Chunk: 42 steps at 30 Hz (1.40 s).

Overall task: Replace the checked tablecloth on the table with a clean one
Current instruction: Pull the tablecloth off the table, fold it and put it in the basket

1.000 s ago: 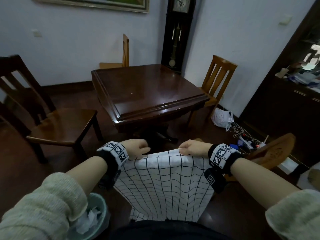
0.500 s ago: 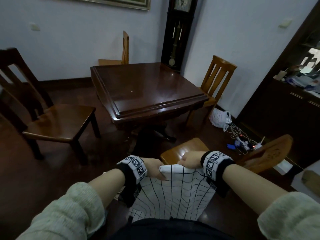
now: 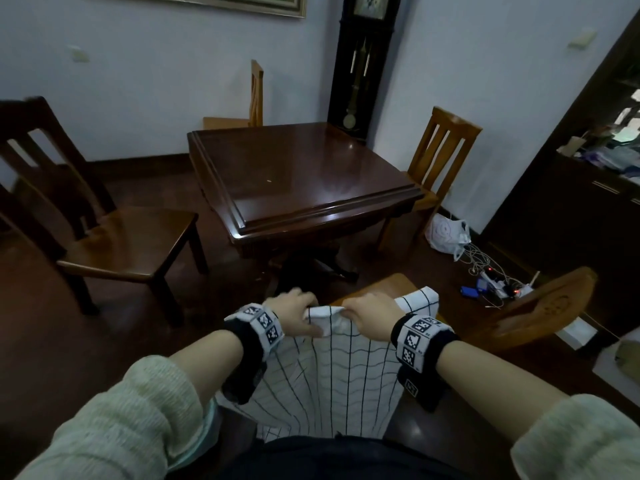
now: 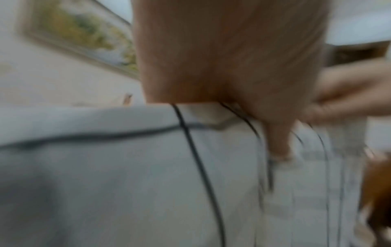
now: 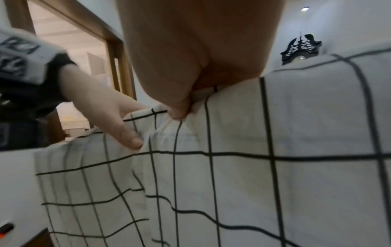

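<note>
Both hands, left hand [image 3: 298, 313] and right hand [image 3: 370, 317], pinch the top edge of the checked tablecloth [image 3: 332, 382] close together; it hangs below them, well short of the bare surface [image 3: 298, 174].

The person is wearing a pale, ribbed knit sweater; its left sleeve [image 3: 114, 420] and right sleeve [image 3: 581, 441] are sitting pushed back, leaving both forearms bare. A black wristband [image 3: 254, 336] is circling the left wrist, carrying a white strip of black square-pattern markers. Across from that wristband, a matching band [image 3: 420, 341] is wrapping the right wrist, with a small black box [image 3: 420, 389] hanging under it. Dark clothing [image 3: 332, 457] is showing below the wristband.
</note>
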Available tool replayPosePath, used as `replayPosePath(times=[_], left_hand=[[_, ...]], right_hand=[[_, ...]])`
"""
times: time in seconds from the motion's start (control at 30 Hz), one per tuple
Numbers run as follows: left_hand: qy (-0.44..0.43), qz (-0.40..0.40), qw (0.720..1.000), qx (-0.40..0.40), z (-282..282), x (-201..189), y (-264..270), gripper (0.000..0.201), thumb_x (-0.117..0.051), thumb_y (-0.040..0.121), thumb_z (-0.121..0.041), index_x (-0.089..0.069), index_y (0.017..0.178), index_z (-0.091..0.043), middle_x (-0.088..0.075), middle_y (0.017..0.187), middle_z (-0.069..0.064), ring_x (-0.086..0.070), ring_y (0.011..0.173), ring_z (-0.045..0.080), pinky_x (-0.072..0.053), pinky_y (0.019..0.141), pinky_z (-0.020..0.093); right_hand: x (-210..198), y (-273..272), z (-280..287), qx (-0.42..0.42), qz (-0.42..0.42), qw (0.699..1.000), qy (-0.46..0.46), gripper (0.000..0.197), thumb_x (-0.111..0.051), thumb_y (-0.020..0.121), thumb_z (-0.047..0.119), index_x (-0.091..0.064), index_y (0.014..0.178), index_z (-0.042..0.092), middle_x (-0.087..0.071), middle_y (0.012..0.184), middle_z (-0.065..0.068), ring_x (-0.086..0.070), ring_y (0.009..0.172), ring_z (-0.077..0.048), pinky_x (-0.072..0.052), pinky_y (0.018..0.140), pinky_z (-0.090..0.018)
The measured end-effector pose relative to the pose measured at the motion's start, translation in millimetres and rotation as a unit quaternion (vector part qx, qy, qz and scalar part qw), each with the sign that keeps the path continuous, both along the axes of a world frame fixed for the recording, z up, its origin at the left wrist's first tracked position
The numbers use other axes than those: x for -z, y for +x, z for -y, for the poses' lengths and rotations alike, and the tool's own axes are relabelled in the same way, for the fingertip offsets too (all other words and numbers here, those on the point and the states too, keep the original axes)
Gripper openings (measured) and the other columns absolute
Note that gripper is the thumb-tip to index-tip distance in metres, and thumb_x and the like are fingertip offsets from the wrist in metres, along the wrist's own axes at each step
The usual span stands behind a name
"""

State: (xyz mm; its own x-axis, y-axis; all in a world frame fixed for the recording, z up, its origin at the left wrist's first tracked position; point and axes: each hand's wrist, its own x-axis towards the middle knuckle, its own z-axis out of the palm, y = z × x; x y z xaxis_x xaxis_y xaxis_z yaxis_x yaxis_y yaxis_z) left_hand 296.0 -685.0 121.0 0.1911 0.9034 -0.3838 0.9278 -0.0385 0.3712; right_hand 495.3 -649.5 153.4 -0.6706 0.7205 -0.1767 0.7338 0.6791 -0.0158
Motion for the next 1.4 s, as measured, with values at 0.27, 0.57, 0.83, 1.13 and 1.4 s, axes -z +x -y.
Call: replayPosePath(times=[0.27, 0.57, 0.83, 1.13, 1.4], left_hand=[[0.245, -0.022, 0.968, -0.049, 15.2, 12.9, -15.8, 0.037, -0.054, 0.09, -0.05, -0.052, 0.123, -0.032, -0.062, 0.108, -0.01, -0.058, 0.103, 0.014, -0.041, 0.087, 0.031], [0.005, 0.079, 0.997, 0.019, -8.6, -45.9, -34.8, 0.031, -0.045, 0.097, -0.046, -0.057, 0.079, -0.024, -0.057, 0.078, -0.007, -0.052, 0.069, 0.007, -0.042, 0.066, 0.024], [-0.19, 0.094, 0.977, -0.017, -10.3, -54.7, -49.6, 0.031, -0.044, 0.097, -0.051, -0.063, 0.098, -0.027, -0.066, 0.103, -0.005, -0.061, 0.092, 0.01, -0.049, 0.091, 0.028], [-0.049, 0.025, 0.998, -0.019, 14.8, -57.3, -41.3, 0.081, -0.051, 0.079, -0.074, -0.033, 0.143, -0.027, -0.05, 0.136, -0.004, -0.05, 0.119, 0.014, -0.042, 0.101, 0.033], [-0.036, -0.037, 0.998, 0.042, 18.9, -27.1, -34.1, 0.026, -0.068, 0.079, -0.025, -0.058, 0.102, -0.021, -0.064, 0.1, -0.002, -0.06, 0.094, 0.018, -0.049, 0.075, 0.032]], right_hand=[[-13.3, -0.4, -26.6, 0.068, -0.149, 0.978, -0.133, 0.03, -0.044, 0.099, 0.033, -0.053, 0.076, 0.015, -0.054, 0.067, 0.0, -0.055, 0.068, -0.021, -0.04, 0.06, -0.033], [-32.6, -2.7, -25.5, 0.09, -0.057, 0.991, -0.085, 0.041, -0.025, 0.097, 0.058, -0.057, 0.101, 0.033, -0.065, 0.09, 0.01, -0.058, 0.092, -0.015, -0.026, 0.108, -0.046], [-44.9, -16.5, 7.6, -0.077, 0.061, 0.992, -0.081, 0.05, -0.05, 0.086, 0.063, -0.049, 0.124, 0.03, -0.064, 0.103, 0.007, -0.057, 0.093, -0.016, -0.041, 0.084, -0.032], [-14.8, -32.3, -1.1, -0.012, 0.021, 0.993, -0.113, 0.021, -0.037, 0.101, 0.03, -0.05, 0.09, 0.018, -0.055, 0.088, 0.001, -0.055, 0.081, -0.022, -0.038, 0.063, -0.032], [-4.8, -28.8, -12.1, -0.005, -0.026, 0.975, -0.219, 0.028, -0.039, 0.101, 0.03, -0.041, 0.074, 0.026, -0.049, 0.078, 0.007, -0.05, 0.074, -0.013, -0.039, 0.068, -0.031]])
